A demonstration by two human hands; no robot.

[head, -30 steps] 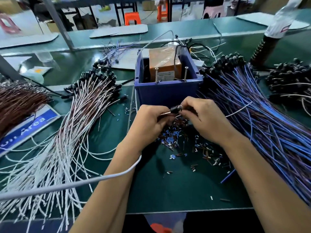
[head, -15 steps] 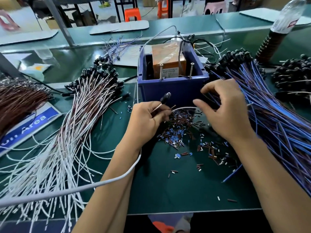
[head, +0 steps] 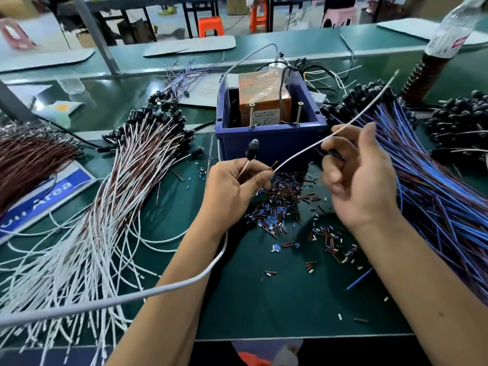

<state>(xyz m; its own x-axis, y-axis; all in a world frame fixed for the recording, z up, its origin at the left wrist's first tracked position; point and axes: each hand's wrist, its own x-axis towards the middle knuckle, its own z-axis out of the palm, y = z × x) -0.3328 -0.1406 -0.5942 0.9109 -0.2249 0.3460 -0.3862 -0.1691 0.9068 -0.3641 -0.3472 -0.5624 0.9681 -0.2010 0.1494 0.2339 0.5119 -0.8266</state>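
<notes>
Just in front of the blue bin (head: 269,149), the left hand (head: 235,186) pinches a black connector (head: 252,151) by its leads. The right hand (head: 361,180) pinches a white wire (head: 298,155) that rises past the bin's right corner. This looks like a joining step: next, the wire's end must meet a lead.

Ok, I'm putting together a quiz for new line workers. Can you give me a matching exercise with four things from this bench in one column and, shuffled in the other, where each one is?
Things:
1. white wire
2. black-capped part
3. orange block
4. cut sleeve bits

Places:
A. inside the blue bin
B. on the green mat, between the forearms
C. pinched by the right hand
D. held by its lead in the left hand

Pairs: 1-C, 2-D, 3-A, 4-B
</notes>
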